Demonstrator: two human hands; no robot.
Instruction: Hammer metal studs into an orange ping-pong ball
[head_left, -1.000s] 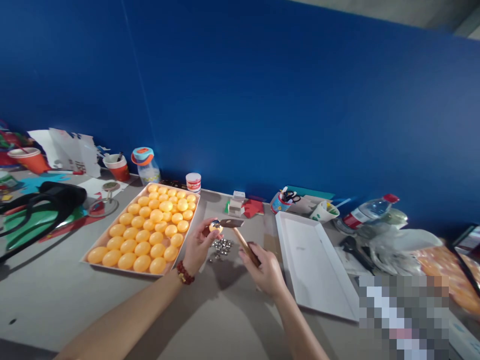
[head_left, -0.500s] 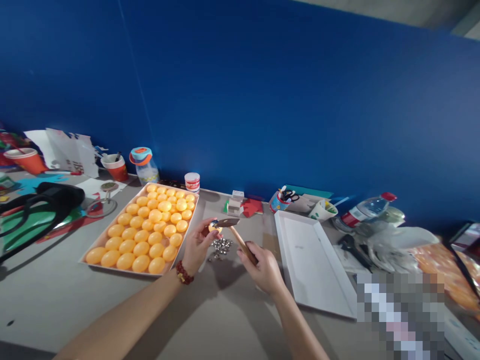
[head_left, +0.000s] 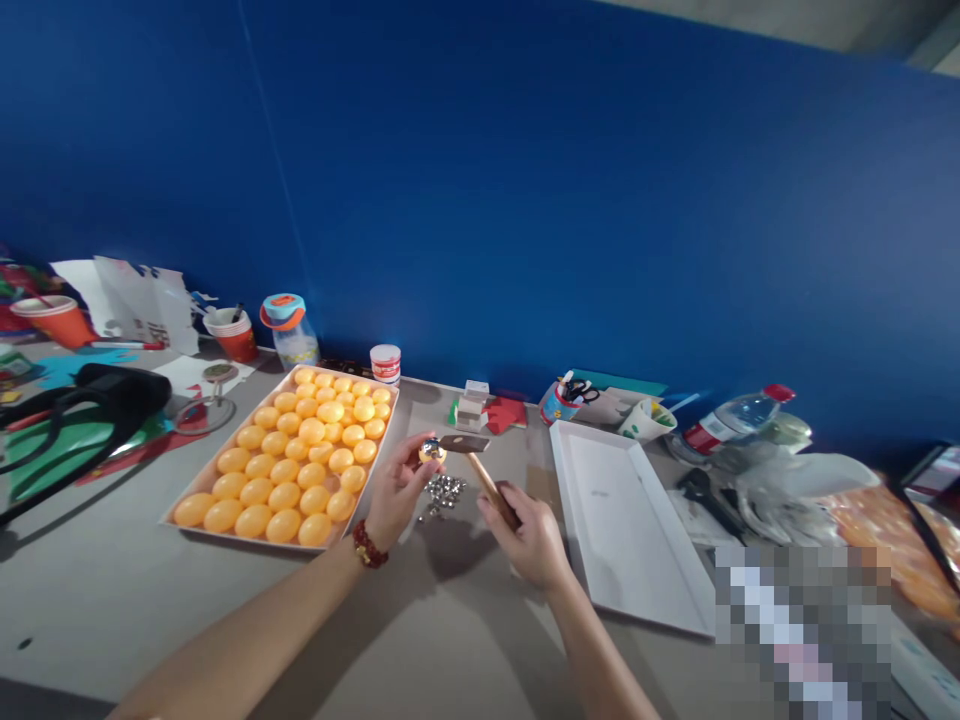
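Between the fingertips of my left hand (head_left: pixel 394 490) is an orange ball (head_left: pixel 433 456) with shiny silver pieces on its top. A hammer (head_left: pixel 486 480) with a wooden handle and dark metal head is gripped in my right hand (head_left: pixel 529 535). The hammer's head is just right of the ball, close to it. On the table below both lies a small pile of shiny silver pieces (head_left: pixel 444 492), too small to name exactly. Left of my left hand, a shallow box (head_left: pixel 247 545) holds many orange balls.
An open white box lid (head_left: pixel 637 540) lies to the right. A pen cup (head_left: pixel 559 402), a plastic bottle (head_left: pixel 739 415) and a tape-like black item (head_left: pixel 709 500) are behind and beside it. Scissors with black handles (head_left: pixel 90 410) lie far left. A blue partition (head_left: pixel 480 200) stands behind the table.
The hammer's head has shifted slightly right, away from the ball, so more of the silver top shows. My left hand still holds the ball in nearly the same place.
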